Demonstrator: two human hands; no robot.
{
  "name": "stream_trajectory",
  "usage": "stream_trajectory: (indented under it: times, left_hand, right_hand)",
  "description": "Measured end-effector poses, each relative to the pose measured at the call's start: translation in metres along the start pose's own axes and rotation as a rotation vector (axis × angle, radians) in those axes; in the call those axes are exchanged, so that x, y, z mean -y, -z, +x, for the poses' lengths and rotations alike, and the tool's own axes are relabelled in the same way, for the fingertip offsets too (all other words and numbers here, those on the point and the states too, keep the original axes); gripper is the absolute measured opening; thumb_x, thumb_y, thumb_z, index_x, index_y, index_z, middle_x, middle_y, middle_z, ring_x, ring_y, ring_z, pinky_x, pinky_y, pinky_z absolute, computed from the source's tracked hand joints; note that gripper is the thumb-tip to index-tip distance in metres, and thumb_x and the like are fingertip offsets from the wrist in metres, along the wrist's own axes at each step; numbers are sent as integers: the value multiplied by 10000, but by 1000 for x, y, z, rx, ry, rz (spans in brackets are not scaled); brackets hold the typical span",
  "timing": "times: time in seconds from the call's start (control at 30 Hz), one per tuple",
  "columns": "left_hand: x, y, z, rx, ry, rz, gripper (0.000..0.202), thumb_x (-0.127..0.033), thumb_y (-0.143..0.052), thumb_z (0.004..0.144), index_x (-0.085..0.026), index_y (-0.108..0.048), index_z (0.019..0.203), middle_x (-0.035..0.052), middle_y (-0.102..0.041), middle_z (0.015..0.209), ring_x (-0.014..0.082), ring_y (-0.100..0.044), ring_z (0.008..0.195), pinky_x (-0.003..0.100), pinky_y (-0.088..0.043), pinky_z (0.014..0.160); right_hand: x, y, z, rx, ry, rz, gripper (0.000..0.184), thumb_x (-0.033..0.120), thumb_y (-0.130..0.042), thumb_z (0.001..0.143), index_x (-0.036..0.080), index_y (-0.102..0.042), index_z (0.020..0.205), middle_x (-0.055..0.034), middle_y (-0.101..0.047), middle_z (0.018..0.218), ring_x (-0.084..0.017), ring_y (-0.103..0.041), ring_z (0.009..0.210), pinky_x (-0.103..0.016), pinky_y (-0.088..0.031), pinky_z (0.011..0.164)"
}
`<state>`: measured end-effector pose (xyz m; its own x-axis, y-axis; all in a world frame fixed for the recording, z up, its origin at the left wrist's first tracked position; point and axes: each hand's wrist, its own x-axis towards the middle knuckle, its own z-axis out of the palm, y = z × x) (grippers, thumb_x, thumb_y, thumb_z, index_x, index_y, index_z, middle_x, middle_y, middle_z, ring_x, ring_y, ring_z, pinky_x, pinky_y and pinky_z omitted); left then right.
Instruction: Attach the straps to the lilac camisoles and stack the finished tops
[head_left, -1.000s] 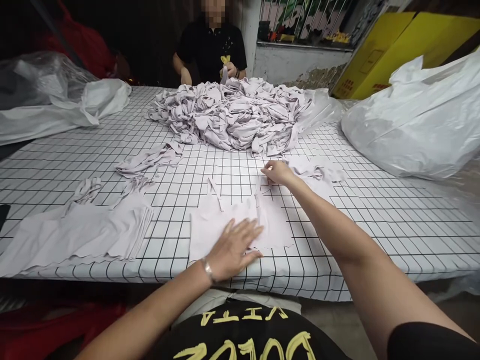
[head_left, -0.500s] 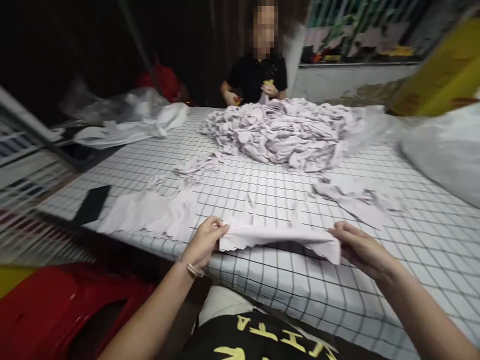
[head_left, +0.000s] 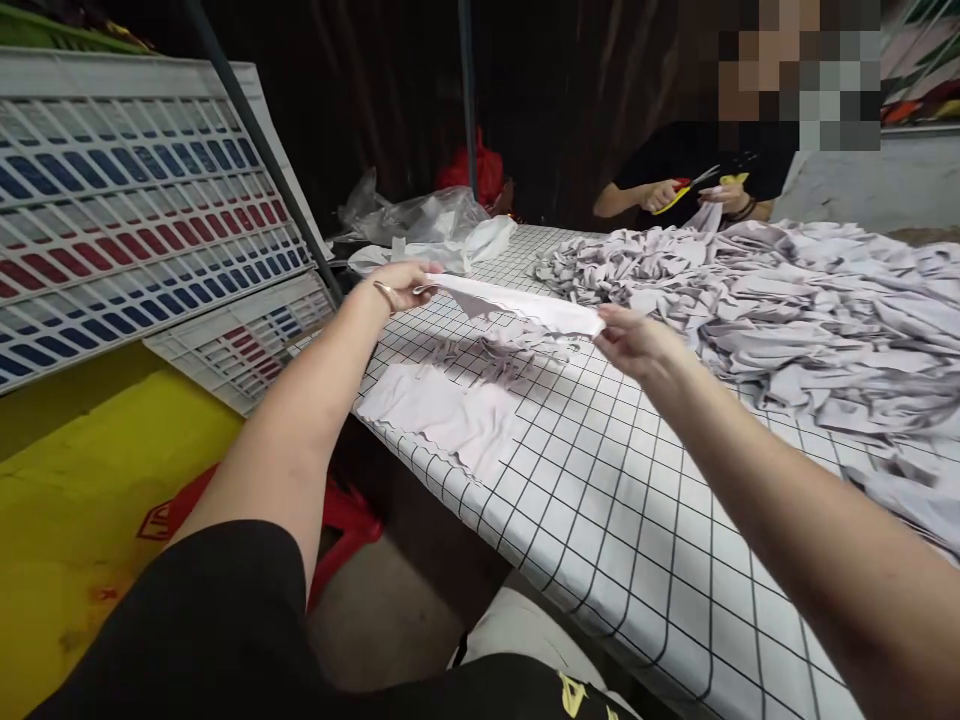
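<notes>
On the head view, my only one, I see that the pale garment [head_left: 517,303] has shifted left from the desk's [head_left: 622,490] near edge within the last half second. It now stretches in the air near the flat garments [head_left: 442,415], so I judge it is being carried, not yet laid down. Both arms reach forward and left. The left hand [head_left: 405,287] pinches one end narrowly, the right hand [head_left: 641,342] the other. The crumpled heap [head_left: 817,310] lies at the far right.
</notes>
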<state>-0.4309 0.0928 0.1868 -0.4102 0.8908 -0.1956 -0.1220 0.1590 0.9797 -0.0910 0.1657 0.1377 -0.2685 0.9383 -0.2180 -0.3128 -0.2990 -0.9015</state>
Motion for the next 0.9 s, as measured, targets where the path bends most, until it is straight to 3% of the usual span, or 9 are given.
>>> stream_trajectory:
  times: [0.1,0.2,0.27,0.4,0.6,0.67,0.77,0.83,0.9]
  left_hand:
    - [27,62,-2,-30,80,67,460,91,-519,599,-131,-618,990,49,-634,754,75,-531,507,157,-410,450]
    - [82,113,-21,-22,253,151,416,59,-594,592,-130,-643,960,16,-592,652,59,-474,436,171,-420,432]
    - [116,136,-35,16,341,204,385,17,-650,583,-117,-662,944,1,-568,617,60,-474,432,188,-443,445]
    - [149,152,-53,16,344,297,411,-82,-747,534,-120,-697,940,22,-609,702,107,-581,567,204,-479,500]
    - [146,149,-63,-53,268,614,349,-166,-725,543,-135,-718,891,36,-623,723,126,-572,578,242,-479,530]
    - [150,145,-65,-93,244,740,347,-181,-713,562,-140,-715,906,45,-625,756,149,-587,610,267,-489,563]
    - [166,135,-64,-205,162,852,484,-239,-706,607,-151,-660,1080,91,-621,991,232,-620,866,332,-514,742]
    - [180,128,-63,-293,79,972,592,-322,-681,672,-154,-570,1228,140,-551,1193,311,-540,1109,411,-461,912]
    - [193,122,-62,-333,-11,1135,606,-379,-610,761,-155,-492,1311,173,-480,1308,350,-439,1242,463,-384,1007]
  right_hand:
    - [-53,-36,-15,66,-158,52,146,9,-573,825,146,-620,811,4,-665,710,-69,-642,588,-139,-580,548]
    - [-114,-50,-45,146,-352,-32,132,-6,-599,795,123,-627,799,-29,-674,704,-87,-640,548,-151,-562,492]
    - [-143,-52,-61,175,-440,-92,143,-20,-619,765,115,-625,811,-41,-670,681,-100,-644,536,-173,-570,511]
    - [-162,-49,-75,194,-411,-113,188,-5,-653,722,135,-619,844,-2,-623,625,-101,-630,536,-221,-589,584]
    - [-168,-38,-78,244,-289,-253,156,88,-668,711,177,-586,810,70,-460,568,-99,-557,501,-291,-575,619]
    - [-175,-32,-81,259,-172,-467,152,138,-661,722,190,-579,839,54,-484,610,-123,-561,530,-332,-568,630]
    - [-182,-20,-88,340,317,-941,259,275,-647,787,193,-611,1031,-70,-639,895,-234,-630,824,-432,-536,781]
    - [-185,-13,-93,524,681,-1207,422,401,-583,863,201,-581,1235,-147,-600,1236,-314,-542,1149,-500,-441,957]
    - [-188,-8,-97,756,852,-1367,573,522,-482,910,222,-472,1398,-131,-451,1456,-334,-358,1359,-539,-290,1095]
